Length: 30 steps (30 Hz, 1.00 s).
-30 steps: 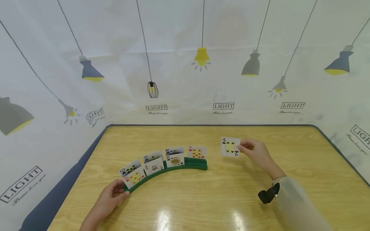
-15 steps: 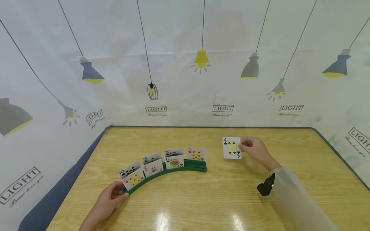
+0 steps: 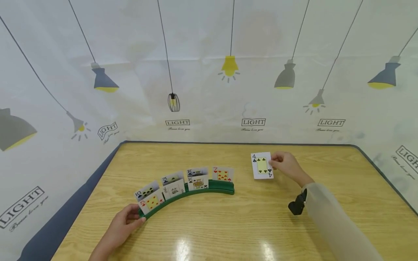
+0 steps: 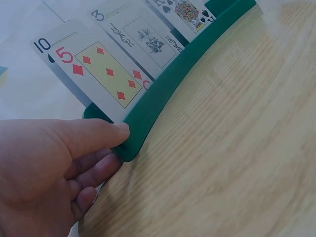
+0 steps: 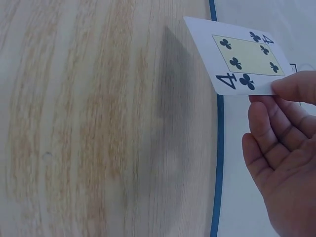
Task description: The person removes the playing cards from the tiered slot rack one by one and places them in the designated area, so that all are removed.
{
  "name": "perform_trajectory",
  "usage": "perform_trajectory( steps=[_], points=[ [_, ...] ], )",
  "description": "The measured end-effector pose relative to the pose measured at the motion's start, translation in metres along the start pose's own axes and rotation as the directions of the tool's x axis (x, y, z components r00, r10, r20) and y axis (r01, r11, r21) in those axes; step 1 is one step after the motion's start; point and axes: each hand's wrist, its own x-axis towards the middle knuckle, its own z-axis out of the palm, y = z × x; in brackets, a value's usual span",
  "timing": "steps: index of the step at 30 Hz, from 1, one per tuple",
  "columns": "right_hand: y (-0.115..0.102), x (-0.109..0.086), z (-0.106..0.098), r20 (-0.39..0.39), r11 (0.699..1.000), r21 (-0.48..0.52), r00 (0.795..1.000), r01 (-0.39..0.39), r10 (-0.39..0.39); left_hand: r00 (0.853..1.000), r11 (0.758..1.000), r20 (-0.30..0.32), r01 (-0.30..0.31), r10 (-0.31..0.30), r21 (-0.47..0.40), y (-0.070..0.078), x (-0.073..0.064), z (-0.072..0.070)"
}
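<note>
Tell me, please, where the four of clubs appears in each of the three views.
Head: the four of clubs is right of centre, pinched by the right hand.
Left wrist: not in it.
Right wrist: in the upper right part, face visible.
Shared landmark: the wooden table, visible in all three.

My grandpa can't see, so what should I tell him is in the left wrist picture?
A left hand grips the end of a curved green card holder on a pale wood-grain table. White rectangular playing cards stand in it, with the red five of diamonds in front, nearest the hand.
</note>
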Motion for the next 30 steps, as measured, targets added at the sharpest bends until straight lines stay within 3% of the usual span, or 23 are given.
perform_trajectory(
  steps=[13, 22, 30],
  points=[
    [0.01, 0.015, 0.01, 0.077, 0.99, 0.052, 0.989, -0.13, 0.126, 1.0, 1.0, -0.001, 0.002, -0.002, 0.007, -0.002, 0.001, 0.0],
    [0.03, 0.015, 0.02, 0.066, 0.985, 0.013, 0.983, -0.172, 0.171, 1.0, 1.0, -0.007, 0.004, -0.004, 0.004, -0.003, 0.001, 0.001],
    [0.026, 0.012, 0.025, 0.007, 0.963, -0.006, 0.963, -0.27, 0.27, 1.0, 1.0, -0.01, 0.0, 0.0, 0.007, -0.003, 0.002, 0.001]
  ],
)
